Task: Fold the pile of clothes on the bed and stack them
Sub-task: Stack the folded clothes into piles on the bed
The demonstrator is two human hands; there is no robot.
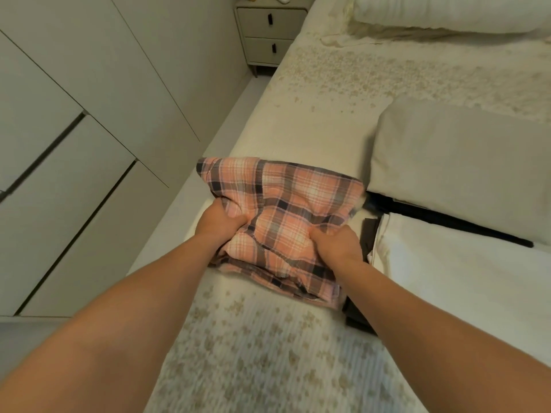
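A pink, orange and dark plaid garment (286,201) lies folded over in several layers on the bed (313,129), close to its left edge. My left hand (219,223) grips the garment's left side, thumb pressed on top of the cloth. My right hand (335,241) grips a bunched fold on its right side. To the right lie a folded beige garment (459,162), a folded white garment (453,263) and dark clothes (417,208) partly hidden under them.
White wardrobe doors (89,129) run along the left, with a narrow strip of floor between them and the bed. A bedside cabinet (268,31) with two drawers stands at the far end. A white pillow (447,13) lies at the head of the bed.
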